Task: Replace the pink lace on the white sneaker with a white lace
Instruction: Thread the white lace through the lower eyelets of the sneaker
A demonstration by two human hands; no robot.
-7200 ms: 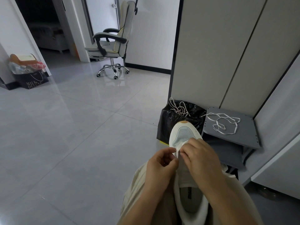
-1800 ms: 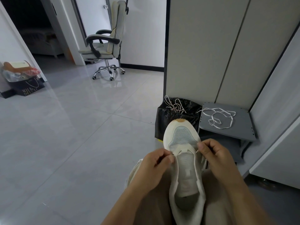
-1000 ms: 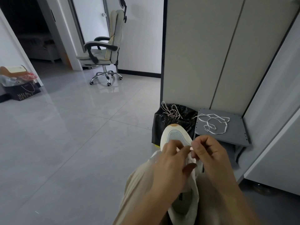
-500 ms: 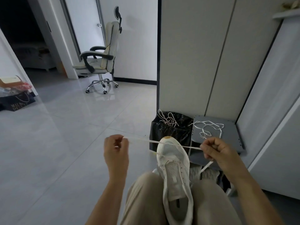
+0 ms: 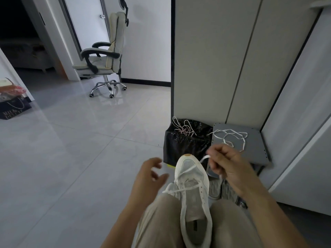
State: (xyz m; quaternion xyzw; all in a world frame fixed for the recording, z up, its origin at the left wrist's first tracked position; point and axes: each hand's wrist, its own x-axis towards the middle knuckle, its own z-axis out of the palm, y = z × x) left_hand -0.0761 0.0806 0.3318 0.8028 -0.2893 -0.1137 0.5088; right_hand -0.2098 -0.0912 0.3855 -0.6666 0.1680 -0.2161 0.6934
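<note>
The white sneaker (image 5: 194, 190) lies toe-away between my knees. A white lace (image 5: 186, 171) runs through its front eyelets. My right hand (image 5: 227, 163), above and to the right of the toe, pinches one end of that lace. The other end trails slack over my left knee. My left hand (image 5: 150, 178) hovers left of the shoe, blurred, with fingers spread and nothing in them. The pink lace (image 5: 184, 128) lies bunched on the black bin bag (image 5: 180, 147) beyond the toe.
A second white lace (image 5: 231, 138) lies on a grey panel (image 5: 254, 149) to the right of the bag, against tall cabinet doors (image 5: 215, 59). Grey slippers (image 5: 220, 190) sit by my right knee. An office chair (image 5: 105, 63) stands far left on the tiled floor.
Half a second ago both hands pulled the lace taut sideways. Now my left hand has let go of its end and moved toward the shoe; the right hand still pinches its end.
</note>
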